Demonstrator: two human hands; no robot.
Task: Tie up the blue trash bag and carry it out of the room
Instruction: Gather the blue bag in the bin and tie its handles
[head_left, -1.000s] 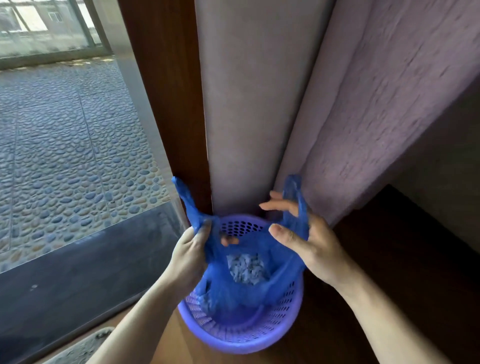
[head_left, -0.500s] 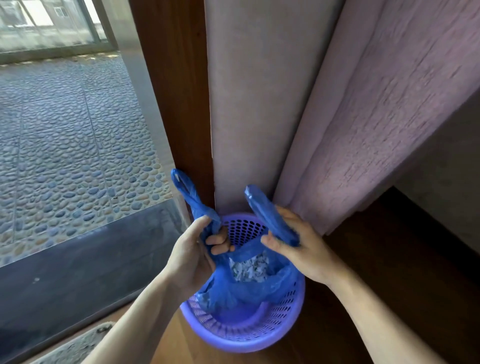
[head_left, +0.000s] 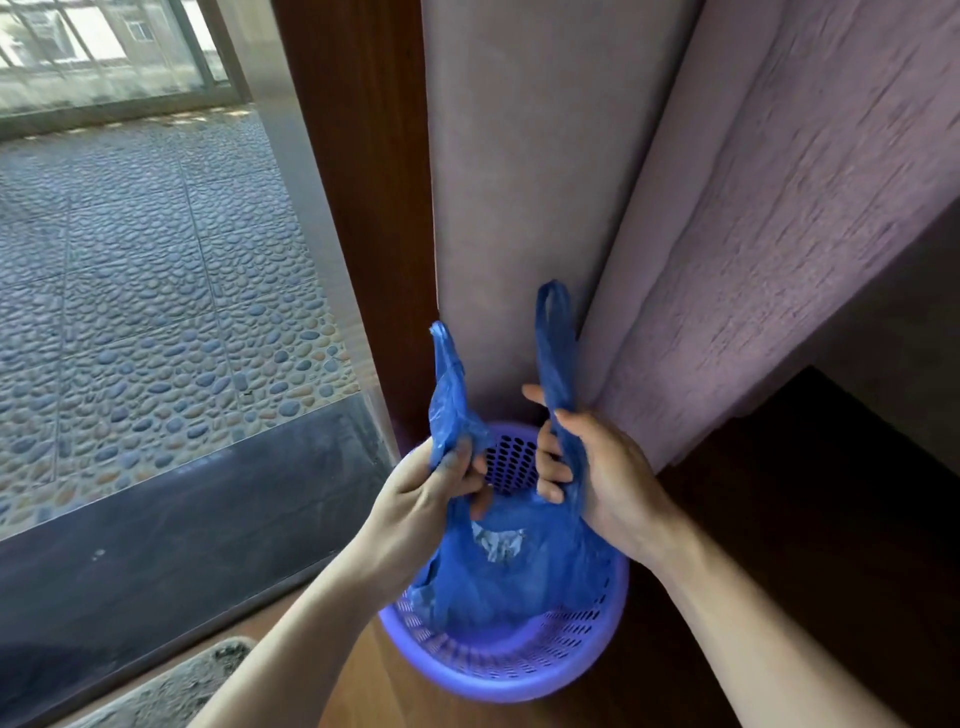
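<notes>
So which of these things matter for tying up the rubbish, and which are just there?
Part of the job:
blue trash bag
left hand, gripping the left handle
right hand, gripping the right handle
purple basket holding the bag

Just there:
purple curtain
pebbled floor outside
mat

blue trash bag (head_left: 519, 577), purple perforated basket (head_left: 498, 670), mauve textured curtain (head_left: 753, 234), grey-blue pebble-patterned paving (head_left: 145, 291), dark brown wooden frame (head_left: 358, 208)
</notes>
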